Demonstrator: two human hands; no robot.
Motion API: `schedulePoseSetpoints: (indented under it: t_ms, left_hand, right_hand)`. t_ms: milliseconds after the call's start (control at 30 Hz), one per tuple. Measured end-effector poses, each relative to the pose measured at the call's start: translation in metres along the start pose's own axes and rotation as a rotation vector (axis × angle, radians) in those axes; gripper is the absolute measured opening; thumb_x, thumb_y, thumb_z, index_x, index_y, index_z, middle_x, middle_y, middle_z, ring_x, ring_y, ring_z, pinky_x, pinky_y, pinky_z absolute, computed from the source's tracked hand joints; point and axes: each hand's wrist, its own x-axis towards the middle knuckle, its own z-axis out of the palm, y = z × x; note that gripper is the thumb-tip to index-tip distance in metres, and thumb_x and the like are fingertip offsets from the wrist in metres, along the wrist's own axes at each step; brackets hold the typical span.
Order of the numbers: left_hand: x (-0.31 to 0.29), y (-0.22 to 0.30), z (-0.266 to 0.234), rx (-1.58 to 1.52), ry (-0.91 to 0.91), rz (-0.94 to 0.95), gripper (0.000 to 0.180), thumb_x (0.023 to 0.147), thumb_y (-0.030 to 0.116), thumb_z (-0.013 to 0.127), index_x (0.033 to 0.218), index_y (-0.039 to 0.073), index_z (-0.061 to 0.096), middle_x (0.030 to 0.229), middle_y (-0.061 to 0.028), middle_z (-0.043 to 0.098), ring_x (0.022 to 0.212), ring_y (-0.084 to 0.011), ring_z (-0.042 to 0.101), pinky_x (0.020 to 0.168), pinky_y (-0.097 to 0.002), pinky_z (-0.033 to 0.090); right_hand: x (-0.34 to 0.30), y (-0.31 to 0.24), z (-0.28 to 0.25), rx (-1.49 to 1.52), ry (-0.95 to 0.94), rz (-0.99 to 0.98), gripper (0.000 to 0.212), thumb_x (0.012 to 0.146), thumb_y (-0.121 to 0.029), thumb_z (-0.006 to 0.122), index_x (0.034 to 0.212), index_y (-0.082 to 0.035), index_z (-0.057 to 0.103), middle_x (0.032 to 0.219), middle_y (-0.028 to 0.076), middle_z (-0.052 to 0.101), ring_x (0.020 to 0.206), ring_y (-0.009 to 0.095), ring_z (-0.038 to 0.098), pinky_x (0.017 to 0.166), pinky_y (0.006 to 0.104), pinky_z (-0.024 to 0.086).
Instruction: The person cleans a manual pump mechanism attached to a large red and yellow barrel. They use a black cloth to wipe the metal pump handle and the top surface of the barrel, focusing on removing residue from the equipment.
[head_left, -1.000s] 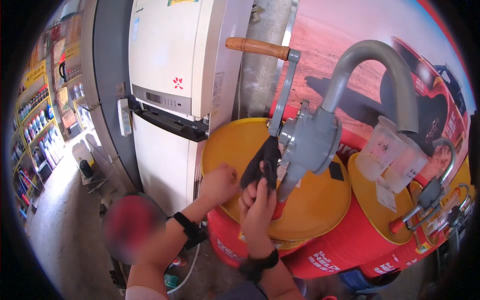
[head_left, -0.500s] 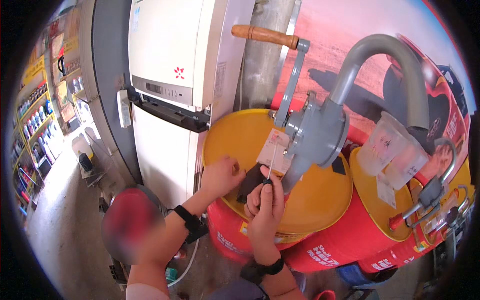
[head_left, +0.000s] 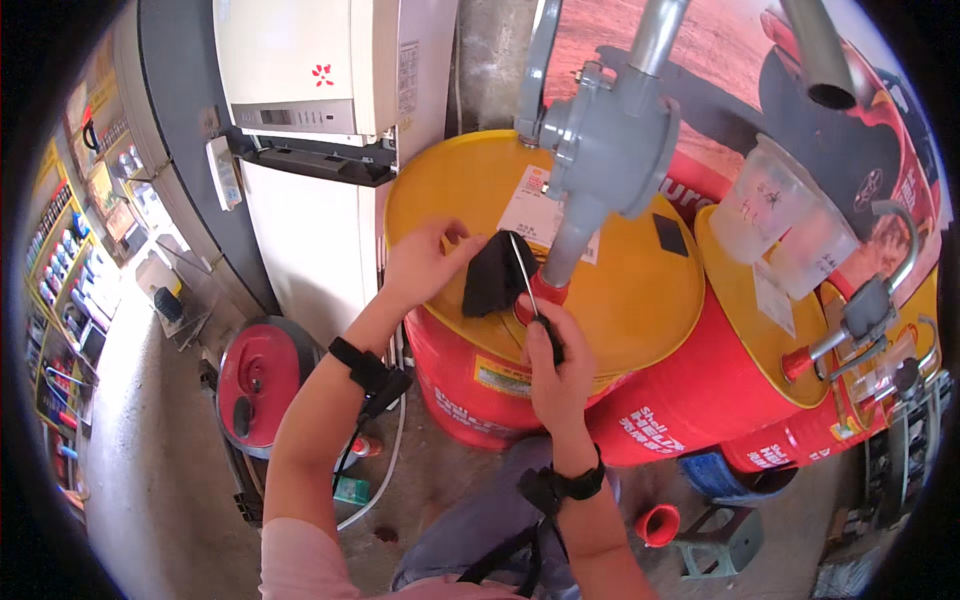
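Observation:
On the yellow lid of a red drum (head_left: 640,310) stands a grey rotary hand pump (head_left: 610,140), its pipe going down into a red collar. Beside the pipe lies a crumpled black cloth (head_left: 492,285). My right hand (head_left: 562,370) grips the black handle of a screwdriver (head_left: 526,268), whose thin metal shaft points up across the cloth's right edge. At the cloth's upper left edge is my left hand (head_left: 430,262), its thumb and index finger apart and the other fingers curled. Its fingertips reach the cloth; whether they press it is unclear.
Another red drum (head_left: 650,420) with clear plastic jugs (head_left: 765,205) on its lid stands to the right. A white cabinet machine (head_left: 310,240) is at the left, with a red-topped round container (head_left: 265,385) on the floor. A green stool (head_left: 722,542) stands low right.
My view has shifted downward, so the pump's wooden crank handle has left it. My left hand has come closer to the cloth. The screwdriver now tilts left, still in my right hand.

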Motion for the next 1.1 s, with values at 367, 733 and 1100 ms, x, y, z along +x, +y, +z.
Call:
schedulePoseSetpoints:
  t_ms: [367,733,1100]
  left_hand:
    - [-0.021,0.006,0.014,-0.176,0.112,0.074,0.024,0.081,0.012,0.072,0.096,-0.001,0.059,0.091,-0.0120,0.064,0.088,-0.0260,0.065,0.081,-0.0338,0.051]
    - [-0.013,0.044,-0.025,-0.328,0.213,0.219,0.012,0.086,0.002,0.069,0.098,0.002,0.068,0.090,-0.0062,0.069,0.088,-0.0149,0.066,0.077,-0.0270,0.052]
    - [-0.046,0.092,-0.037,0.097,0.121,0.756,0.022,0.079,0.003,0.072,0.100,0.004,0.069,0.099,-0.0104,0.063,0.091,-0.0274,0.064,0.076,-0.0351,0.053]
  right_hand:
    - [0.008,-0.001,0.004,0.127,0.012,0.029,0.015,0.099,-0.003,0.051,0.114,-0.002,0.055,0.076,-0.001,0.053,0.063,0.005,0.046,0.057,0.0214,0.038]
    - [0.005,0.002,0.003,-0.028,-0.075,0.020,0.018,0.093,-0.007,0.060,0.109,-0.001,0.054,0.093,0.015,0.066,0.094,0.028,0.069,0.082,0.0376,0.052]
    - [-0.005,0.000,0.005,0.106,0.013,-0.052,0.031,0.093,-0.002,0.059,0.123,-0.003,0.051,0.106,0.015,0.064,0.102,0.025,0.066,0.087,0.0348,0.050]
